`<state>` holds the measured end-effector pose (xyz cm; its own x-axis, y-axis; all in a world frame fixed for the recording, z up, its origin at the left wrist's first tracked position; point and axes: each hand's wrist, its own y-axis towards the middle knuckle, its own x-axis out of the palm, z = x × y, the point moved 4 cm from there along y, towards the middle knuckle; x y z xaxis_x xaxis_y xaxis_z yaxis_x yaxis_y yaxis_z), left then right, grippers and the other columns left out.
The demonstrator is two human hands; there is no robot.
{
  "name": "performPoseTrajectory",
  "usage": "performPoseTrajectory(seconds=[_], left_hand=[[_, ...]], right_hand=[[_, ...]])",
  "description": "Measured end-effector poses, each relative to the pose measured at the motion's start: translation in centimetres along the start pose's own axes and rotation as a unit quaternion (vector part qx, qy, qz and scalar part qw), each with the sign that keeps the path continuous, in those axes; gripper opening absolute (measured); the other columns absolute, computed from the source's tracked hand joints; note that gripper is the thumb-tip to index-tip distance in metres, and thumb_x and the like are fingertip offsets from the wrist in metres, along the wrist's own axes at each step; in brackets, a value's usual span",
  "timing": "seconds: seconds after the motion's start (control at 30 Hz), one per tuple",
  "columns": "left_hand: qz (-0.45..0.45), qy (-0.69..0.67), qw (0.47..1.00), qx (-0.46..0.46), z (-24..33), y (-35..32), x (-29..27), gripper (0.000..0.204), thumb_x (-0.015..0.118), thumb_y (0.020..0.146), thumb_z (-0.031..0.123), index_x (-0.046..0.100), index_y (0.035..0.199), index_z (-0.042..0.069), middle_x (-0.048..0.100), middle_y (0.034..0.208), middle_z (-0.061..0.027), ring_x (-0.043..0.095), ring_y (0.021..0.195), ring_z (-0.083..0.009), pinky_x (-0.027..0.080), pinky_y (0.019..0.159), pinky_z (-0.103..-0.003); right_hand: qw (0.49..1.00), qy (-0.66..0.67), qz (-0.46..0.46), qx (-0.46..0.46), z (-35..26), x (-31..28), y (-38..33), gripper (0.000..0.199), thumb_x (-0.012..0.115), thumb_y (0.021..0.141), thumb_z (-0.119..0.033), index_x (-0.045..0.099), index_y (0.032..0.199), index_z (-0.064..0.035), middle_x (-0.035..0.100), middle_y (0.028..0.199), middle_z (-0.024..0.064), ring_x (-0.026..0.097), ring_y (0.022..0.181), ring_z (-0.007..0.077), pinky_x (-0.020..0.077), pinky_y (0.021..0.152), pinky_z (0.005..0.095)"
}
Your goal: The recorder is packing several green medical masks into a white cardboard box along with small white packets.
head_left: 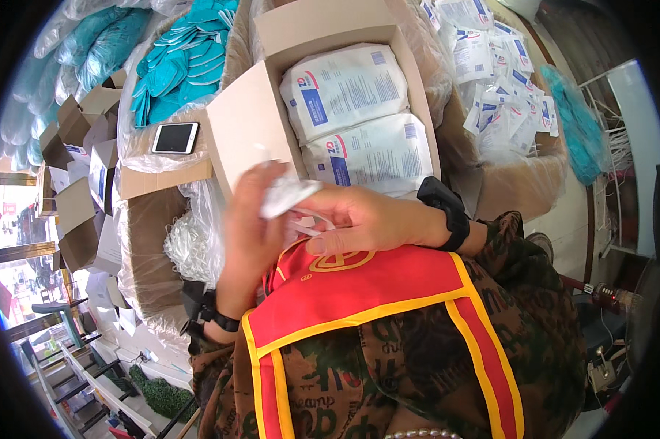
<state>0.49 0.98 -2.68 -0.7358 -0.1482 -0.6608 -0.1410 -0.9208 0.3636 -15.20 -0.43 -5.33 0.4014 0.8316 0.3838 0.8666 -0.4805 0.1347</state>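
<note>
We have both hands on a small white packet (286, 196), left hand (246, 234) cupping it at 9 o'clock, right hand (366, 219) fingers clamped on its 3 o'clock edge; looks light, soft, crinkly, so we'd grip the edges.

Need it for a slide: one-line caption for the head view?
Both hands, left and right, hold a small white item above an open carton of white packs.

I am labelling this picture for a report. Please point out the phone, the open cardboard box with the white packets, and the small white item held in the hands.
phone (175, 137), head view, middle of its screen.
cardboard box (246, 124), head view, its left flap.
small white item (286, 196), head view, its middle, between both hands.
</note>
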Motion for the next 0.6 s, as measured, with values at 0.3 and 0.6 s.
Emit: performPoseTrajectory(seconds=[0.3,0.6], left_hand=[[0.324,0.301,0.885,-0.146,-11.5,-7.7,-19.1,0.041,0.06,0.083,0.002,0.054,0.123,0.004,0.055,0.119,-0.0166,0.055,0.106,-0.0297,0.046,0.093,-0.038],[0.13,0.155,0.95,-0.237,-12.7,-7.8,-11.2,0.036,0.067,0.083,0.009,0.059,0.117,0.001,0.06,0.115,-0.0161,0.058,0.106,-0.0289,0.044,0.094,-0.037]], right_hand=[[0.884,-0.444,0.147,-0.021,-4.2,-7.3,-1.6,0.021,0.066,0.085,-0.016,0.066,0.102,-0.0031,0.062,0.099,0.0107,0.061,0.088,0.0218,0.0482,0.077,0.0304],[0.654,-0.739,0.159,-0.023,-6.7,-15.6,4.4,0.042,0.071,0.079,-0.02,0.059,0.115,-0.0023,0.055,0.119,0.0133,0.051,0.113,0.0308,0.0428,0.095,0.0389]])
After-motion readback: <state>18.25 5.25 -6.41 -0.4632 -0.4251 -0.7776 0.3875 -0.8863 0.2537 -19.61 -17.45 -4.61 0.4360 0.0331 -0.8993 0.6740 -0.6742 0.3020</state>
